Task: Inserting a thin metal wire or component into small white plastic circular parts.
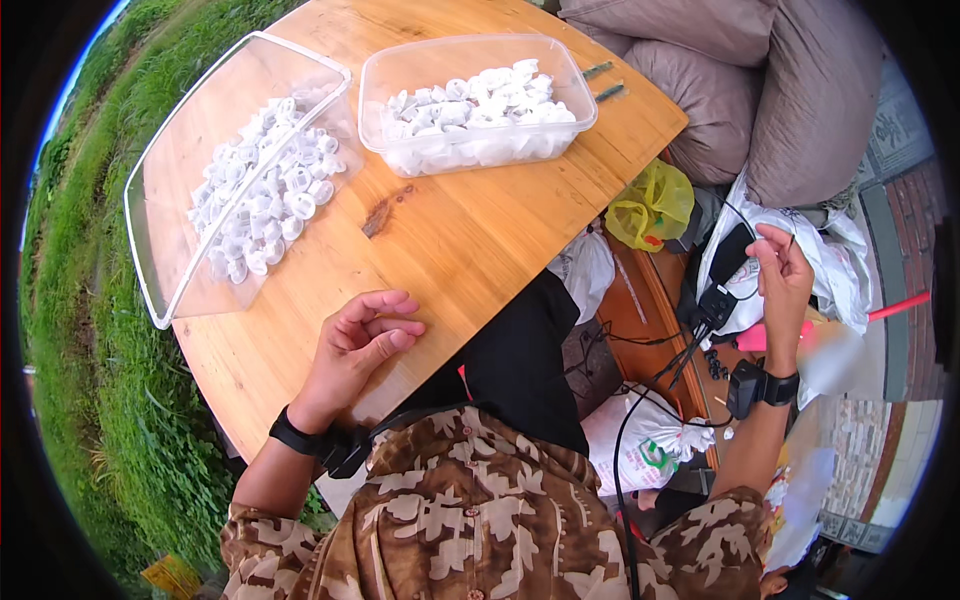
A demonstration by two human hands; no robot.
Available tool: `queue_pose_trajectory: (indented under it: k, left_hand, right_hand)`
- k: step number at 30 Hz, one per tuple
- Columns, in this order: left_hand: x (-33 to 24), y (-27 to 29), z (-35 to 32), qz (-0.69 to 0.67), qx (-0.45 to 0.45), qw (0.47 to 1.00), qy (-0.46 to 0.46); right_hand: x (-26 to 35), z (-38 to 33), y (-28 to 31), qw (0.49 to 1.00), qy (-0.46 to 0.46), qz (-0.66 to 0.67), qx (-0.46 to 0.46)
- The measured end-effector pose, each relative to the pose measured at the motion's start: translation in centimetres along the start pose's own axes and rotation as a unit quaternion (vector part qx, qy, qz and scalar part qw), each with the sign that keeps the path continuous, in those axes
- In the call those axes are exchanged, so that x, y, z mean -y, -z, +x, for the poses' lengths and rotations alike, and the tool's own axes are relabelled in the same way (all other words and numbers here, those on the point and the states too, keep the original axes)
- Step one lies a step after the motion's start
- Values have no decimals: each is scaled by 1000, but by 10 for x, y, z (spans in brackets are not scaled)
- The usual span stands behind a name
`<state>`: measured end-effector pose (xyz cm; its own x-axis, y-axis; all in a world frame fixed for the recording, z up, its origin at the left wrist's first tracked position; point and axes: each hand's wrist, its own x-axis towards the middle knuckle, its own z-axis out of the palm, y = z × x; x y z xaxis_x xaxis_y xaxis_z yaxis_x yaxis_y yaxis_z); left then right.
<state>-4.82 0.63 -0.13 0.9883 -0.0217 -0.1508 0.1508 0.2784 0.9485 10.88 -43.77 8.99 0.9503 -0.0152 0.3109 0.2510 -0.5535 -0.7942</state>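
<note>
Loosely curled left hand (358, 345) rests on grainy (knotted) wooden table (470, 230).

I see bright, even daylight with soft, faint shadows. The wooden table (450, 230) is evenly lit, with mild glare on the clear plastic tubs (470, 100). Fisheye bending curves its edges; the rim falls black, and the far right looks slightly soft.

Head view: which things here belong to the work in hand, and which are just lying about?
In hand or close by: left hand resting on wooden table; right hand at black cables; two clear tubs of white plastic parts.

Lying about: yellow bag; grey sacks; white bags.
</note>
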Motion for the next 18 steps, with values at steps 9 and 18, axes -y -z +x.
queue_pose_trajectory:
  k: [9,18]
  left_hand:
    - [-5,9,1,-37,49,998,29]
    - [-3,14,-4,-54,66,995,51]
  right_hand:
    - [116,173,-185,868,293,-290,277]
    - [120,181,-247,787,281,-385,392]
